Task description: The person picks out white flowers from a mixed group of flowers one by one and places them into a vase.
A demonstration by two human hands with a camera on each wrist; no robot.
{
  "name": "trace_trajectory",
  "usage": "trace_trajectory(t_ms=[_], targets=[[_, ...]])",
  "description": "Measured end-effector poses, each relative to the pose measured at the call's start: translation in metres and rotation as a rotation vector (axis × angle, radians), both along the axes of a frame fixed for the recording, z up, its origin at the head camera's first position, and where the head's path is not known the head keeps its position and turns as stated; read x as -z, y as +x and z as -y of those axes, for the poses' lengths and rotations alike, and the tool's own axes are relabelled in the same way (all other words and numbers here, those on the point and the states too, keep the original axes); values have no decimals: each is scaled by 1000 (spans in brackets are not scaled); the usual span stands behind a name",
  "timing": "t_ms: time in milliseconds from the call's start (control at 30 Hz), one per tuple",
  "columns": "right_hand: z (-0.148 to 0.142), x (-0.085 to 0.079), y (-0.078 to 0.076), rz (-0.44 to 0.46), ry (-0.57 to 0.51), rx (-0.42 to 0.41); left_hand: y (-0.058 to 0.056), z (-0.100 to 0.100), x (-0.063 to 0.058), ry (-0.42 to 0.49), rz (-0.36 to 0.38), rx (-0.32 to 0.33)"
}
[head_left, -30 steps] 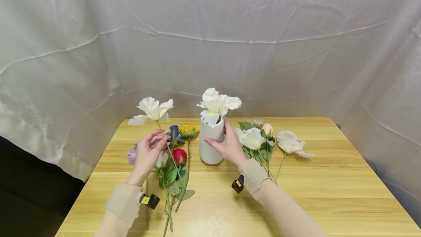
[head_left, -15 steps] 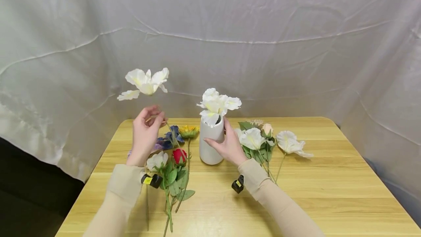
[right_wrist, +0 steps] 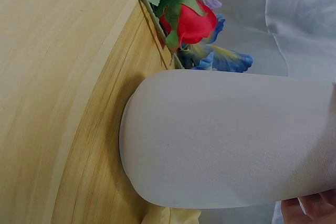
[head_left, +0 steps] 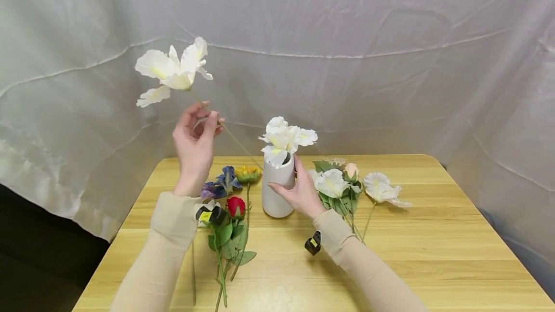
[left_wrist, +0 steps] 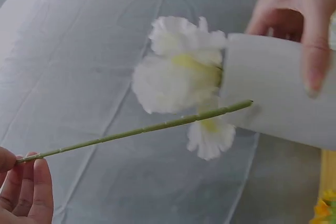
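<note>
My left hand [head_left: 195,141] pinches the thin stem [left_wrist: 142,129] of a white iris [head_left: 173,71], held up to the left of the vase. The bloom leans up and left, and the stem slants down to the right, its lower tip near the vase's rim. In the left wrist view that tip appears in front of the vase's side; whether it touches, I cannot tell. With thumb and fingers round its right side, my right hand [head_left: 299,191] grips the white vase [head_left: 276,191], which stands upright on the table. Another white iris [head_left: 284,139] stands in its mouth.
Left of the vase lie a red rose [head_left: 236,207], a blue iris [head_left: 227,180], a yellow flower [head_left: 248,174] and other stems. To the right are white flowers [head_left: 333,183], a pale peach rose [head_left: 351,171] and a separate white flower [head_left: 383,189]. Grey cloth [head_left: 338,85] hangs behind the table.
My left hand has risen, lifting the white iris well above the other flowers and bringing its stem tip near the vase's rim. My right hand and the vase have stayed in place.
</note>
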State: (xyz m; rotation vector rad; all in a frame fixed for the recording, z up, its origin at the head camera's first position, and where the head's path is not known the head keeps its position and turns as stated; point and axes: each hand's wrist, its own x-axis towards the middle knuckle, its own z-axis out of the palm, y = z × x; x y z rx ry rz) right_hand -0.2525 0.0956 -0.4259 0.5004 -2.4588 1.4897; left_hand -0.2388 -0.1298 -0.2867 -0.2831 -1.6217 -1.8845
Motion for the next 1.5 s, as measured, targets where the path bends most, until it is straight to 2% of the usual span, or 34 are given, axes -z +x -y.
trace_trajectory(t_ms=[300, 400, 533, 733, 1000, 1233, 1367, 1500], targets=[[0, 0, -1, -4, 0, -1, -3, -10, -14, 86, -148, 36], [0, 0, -2, -17, -3, -7, -4, -15, -16, 99, -166, 39], [0, 0, -3, -39, -11, -22, -6, -22, -14, 83, -151, 52], [1, 1, -3, -50, -16, -26, -11, -29, -4, 28, -120, 69], [0, 2, -2, -71, -3, -18, -15, -33, 16, -115, -73, 67], [1, 1, -3, -61, 2, -7, -16, -36, 33, -170, 10, 92], [0, 1, -3, -72, 1, -12, -18, -36, 42, -193, 37, 129], [0, 2, -4, -89, 2, -20, -20, -37, 51, -235, 76, 138]])
